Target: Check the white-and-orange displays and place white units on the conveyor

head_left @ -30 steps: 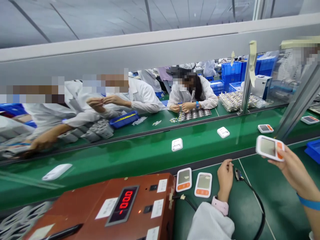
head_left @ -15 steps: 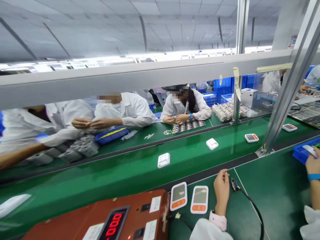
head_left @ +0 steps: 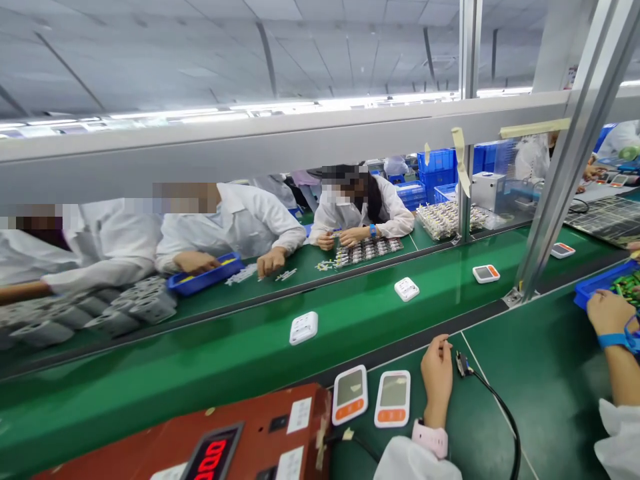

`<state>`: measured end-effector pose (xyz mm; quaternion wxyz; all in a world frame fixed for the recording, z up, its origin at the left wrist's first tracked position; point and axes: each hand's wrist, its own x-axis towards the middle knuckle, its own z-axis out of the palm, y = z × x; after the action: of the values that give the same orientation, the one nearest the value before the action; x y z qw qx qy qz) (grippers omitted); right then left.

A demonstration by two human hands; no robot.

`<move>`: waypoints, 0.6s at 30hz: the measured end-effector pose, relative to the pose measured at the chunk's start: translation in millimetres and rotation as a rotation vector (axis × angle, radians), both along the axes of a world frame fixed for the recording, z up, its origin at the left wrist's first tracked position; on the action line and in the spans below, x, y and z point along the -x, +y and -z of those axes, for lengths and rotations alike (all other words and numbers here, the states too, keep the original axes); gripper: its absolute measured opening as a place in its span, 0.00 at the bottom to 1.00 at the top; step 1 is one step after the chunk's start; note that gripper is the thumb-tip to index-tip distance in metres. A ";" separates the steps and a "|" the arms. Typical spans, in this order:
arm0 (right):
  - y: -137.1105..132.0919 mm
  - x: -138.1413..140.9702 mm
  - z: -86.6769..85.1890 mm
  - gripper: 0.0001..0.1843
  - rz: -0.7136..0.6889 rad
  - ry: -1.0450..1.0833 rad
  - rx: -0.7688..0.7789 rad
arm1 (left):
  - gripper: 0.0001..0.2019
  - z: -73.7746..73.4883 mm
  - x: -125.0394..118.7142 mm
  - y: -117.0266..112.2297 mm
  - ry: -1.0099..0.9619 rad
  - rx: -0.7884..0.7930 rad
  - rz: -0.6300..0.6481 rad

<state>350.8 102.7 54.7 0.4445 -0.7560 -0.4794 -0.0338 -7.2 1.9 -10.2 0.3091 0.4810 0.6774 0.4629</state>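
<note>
My left hand, with a pink watch on its wrist, rests on the green table with its fingers curled together and nothing visible in them. Just right of it lies a cable's connector. To its left are two white devices with grey screens and orange buttons: one flat device and one device tilted against the red-brown box. At the right edge, my right hand, wearing a blue wristband, is bent over a blue bin of small green pieces. Its fingertips are hidden.
The red-brown box with a red digit display stands front left. Behind runs a green conveyor carrying several white devices. A metal post and crossbar frame it. Several co-workers in white coats sit across.
The view has swung slightly right. My right hand has moved down over the bin, and the white piece at it is out of sight. My left hand stays put. Opposite, a co-worker's hands have lowered.
</note>
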 end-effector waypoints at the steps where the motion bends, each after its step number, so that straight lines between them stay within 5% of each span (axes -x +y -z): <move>1: -1.2 13.0 2.2 0.18 -0.027 -0.012 -0.012 | 0.13 0.1 -0.4 0.0 0.002 0.002 0.002; 4: 5.5 62.9 10.2 0.18 -0.299 0.002 -0.012 | 0.13 1.0 -1.2 0.1 0.010 -0.003 -0.004; 8: 47.5 128.9 23.7 0.16 -0.700 0.102 0.127 | 0.13 1.4 -1.6 0.3 0.002 -0.004 -0.012; 13: 108.4 172.1 45.1 0.22 -0.597 0.102 0.220 | 0.14 -1.6 -1.2 -0.5 -0.005 0.014 0.013; 18: 114.1 198.8 58.6 0.40 -0.538 0.117 0.225 | 0.14 -3.5 -1.8 -0.8 -0.001 0.008 0.008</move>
<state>152.0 216.9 -3.9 0.3779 -0.6469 -0.6368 0.1823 -5.4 1.2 -6.7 0.3134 0.4823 0.6769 0.4593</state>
